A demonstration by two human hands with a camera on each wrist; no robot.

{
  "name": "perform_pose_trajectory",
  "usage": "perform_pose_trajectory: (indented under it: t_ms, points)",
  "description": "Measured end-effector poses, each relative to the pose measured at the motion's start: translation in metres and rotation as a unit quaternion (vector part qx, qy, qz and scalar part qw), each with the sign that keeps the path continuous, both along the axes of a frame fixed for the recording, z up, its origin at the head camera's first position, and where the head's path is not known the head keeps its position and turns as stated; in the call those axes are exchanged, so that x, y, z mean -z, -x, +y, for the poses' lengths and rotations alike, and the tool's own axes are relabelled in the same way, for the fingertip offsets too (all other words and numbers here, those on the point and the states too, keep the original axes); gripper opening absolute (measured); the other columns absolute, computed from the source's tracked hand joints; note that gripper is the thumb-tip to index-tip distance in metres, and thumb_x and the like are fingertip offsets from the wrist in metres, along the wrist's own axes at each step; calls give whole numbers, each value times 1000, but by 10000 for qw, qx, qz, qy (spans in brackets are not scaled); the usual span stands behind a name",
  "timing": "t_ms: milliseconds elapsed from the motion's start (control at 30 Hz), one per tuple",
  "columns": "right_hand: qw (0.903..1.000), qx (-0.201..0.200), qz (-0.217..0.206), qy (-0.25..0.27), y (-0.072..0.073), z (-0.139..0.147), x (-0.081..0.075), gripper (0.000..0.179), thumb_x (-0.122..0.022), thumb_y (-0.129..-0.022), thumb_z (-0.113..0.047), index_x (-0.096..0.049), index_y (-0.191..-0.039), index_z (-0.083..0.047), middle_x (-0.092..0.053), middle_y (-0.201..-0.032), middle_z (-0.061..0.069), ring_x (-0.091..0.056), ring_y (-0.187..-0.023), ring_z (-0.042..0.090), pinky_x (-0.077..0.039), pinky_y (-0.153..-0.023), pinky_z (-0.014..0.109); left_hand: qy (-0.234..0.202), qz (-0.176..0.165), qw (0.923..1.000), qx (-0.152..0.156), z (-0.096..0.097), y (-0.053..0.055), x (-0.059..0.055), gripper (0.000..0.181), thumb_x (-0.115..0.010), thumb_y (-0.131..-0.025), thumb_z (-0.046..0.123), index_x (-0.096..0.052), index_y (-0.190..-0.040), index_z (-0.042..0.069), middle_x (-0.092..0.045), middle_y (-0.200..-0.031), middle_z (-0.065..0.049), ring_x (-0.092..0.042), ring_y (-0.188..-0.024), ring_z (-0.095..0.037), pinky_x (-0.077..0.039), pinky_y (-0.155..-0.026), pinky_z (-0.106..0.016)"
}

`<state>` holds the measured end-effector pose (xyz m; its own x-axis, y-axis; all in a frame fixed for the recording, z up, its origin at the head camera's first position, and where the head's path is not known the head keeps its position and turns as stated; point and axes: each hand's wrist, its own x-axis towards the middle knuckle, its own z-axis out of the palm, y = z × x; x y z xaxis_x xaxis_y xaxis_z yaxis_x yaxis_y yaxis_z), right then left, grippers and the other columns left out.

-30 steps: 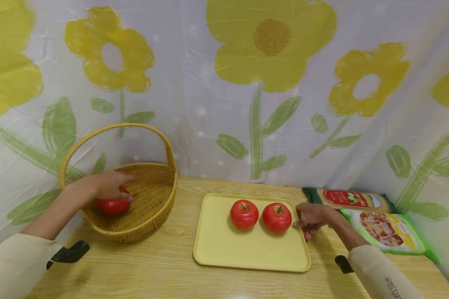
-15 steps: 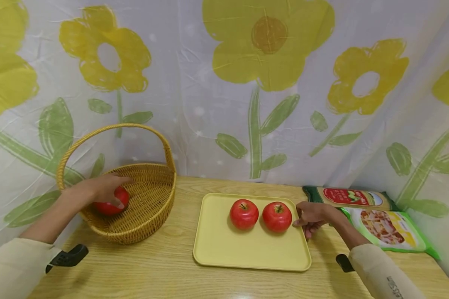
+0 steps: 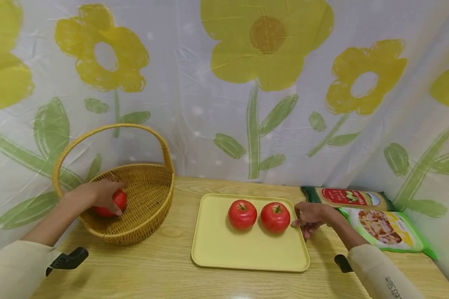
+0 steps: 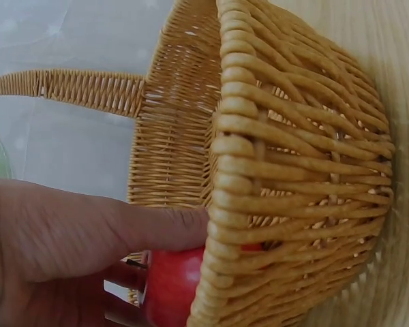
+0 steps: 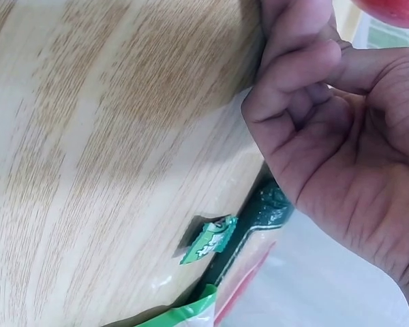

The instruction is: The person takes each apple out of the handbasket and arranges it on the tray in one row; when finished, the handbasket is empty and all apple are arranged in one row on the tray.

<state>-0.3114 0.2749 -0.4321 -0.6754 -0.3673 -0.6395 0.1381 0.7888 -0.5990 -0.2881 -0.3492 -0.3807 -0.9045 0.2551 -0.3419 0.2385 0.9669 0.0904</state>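
Note:
A red apple [image 3: 117,203] lies inside the yellow wicker basket [image 3: 150,226] on the left. My left hand [image 3: 97,194] reaches over the basket's near-left rim and grips this apple; in the left wrist view the thumb [image 4: 167,228] lies along its top side, and the rim hides part of the fruit. On the table's middle is a yellow tray [image 3: 247,255], bearing two more red apples, a left one [image 3: 242,214] and a right one [image 3: 275,217]. My right hand [image 3: 311,216] holds the tray's right edge, thumb at the rim and the other fingers curled.
A green-ended rice bag [image 3: 347,197] and a green-edged food packet [image 3: 383,230] lie to the right, behind my right forearm. A small green wrapped packet [image 5: 210,240] sits near them. A flowered curtain [image 3: 194,104] hangs behind the table. The basket's tall handle [image 3: 112,126] arches upward.
My left hand has lowered onto the apple in the basket and closed round it; the apple has shifted slightly left. My right hand stays at the tray's edge.

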Motion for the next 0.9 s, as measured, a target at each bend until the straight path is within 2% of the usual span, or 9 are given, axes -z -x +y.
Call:
perform_pose_trajectory:
  t_ms: [233, 467, 733, 900]
  points:
    - [9996, 68, 73, -273, 0, -1, 1, 18, -61, -106, -16, -51, -112, -2, -75, -71, 10, -67, -56, 10, -51, -55, 20, 0, 142, 9998, 100, -3, -1, 1, 99, -92, -76, 46, -49, -147, -8, -59, -133, -40, -58, -122, -59, -56, -92, -64]
    - [9996, 77, 53, -283, 0, -3, 1, 17, -61, -106, -15, -51, -112, -2, -75, -72, 10, -67, -56, 10, -51, -55, 20, -4, 201, 9997, 126, 0, -3, -2, 99, -93, -75, 42, -49, -147, -9, -61, -132, -38, -62, -119, -55, -59, -88, -59]
    - [9997, 76, 27, -238, 1, -3, 0, 17, -61, -106, -15, -52, -111, -1, -74, -71, 9, -67, -56, 10, -51, -55, 20, -32, 403, 9989, 241, 3, -4, -8, 89, -93, -75, 35, -54, -138, -13, -68, -115, -31, -69, -102, -43, -61, -76, -50]
    - [9997, 77, 22, -250, 0, -3, 0, 17, -61, -106, -15, -52, -112, -2, -74, -71, 10, -67, -56, 10, -52, -56, 21, -101, 529, 9980, 332, 5, -5, -11, 86, -93, -74, 32, -55, -136, -13, -67, -113, -30, -68, -100, -41, -61, -76, -48]
